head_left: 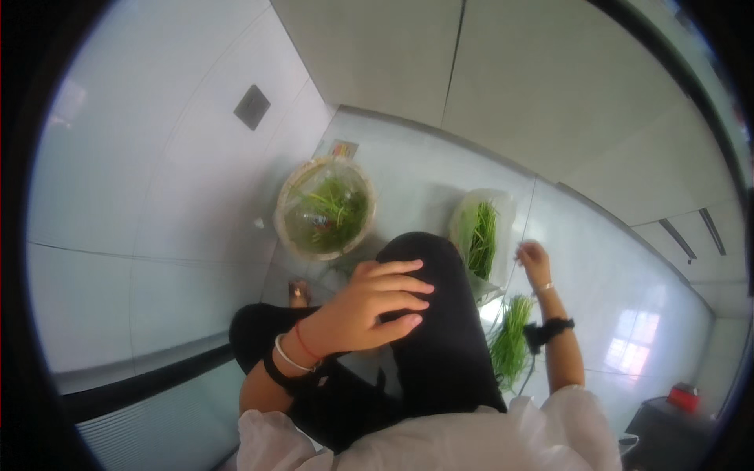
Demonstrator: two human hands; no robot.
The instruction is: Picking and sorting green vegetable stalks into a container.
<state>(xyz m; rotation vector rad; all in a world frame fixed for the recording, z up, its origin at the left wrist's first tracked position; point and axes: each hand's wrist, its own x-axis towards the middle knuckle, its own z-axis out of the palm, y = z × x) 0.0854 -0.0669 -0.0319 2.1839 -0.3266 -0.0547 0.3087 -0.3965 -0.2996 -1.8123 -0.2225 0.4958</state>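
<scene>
My left hand (383, 306) is over my dark-trousered knee, palm down, fingers apart and holding nothing. To the right, my right hand (532, 259) is above the tiled floor beside a pale plastic container (500, 235); its fingers look bent, and whether they pinch something small cannot be told. Long green stalks (483, 238), like chives, lie in that container. Nearer to me, a loose bunch of similar thin green stalks (511, 341) lies on the floor by my right forearm. Beyond my left hand stands a round bin (283, 218) with a clear liner and green scraps inside.
Pale cabinet fronts (518, 88) run along the far side, and a white wall with a grey square plate (253, 107) rises at the left. A small printed packet (344, 149) lies behind the bin. A red object (683, 397) rests on a dark box at the lower right.
</scene>
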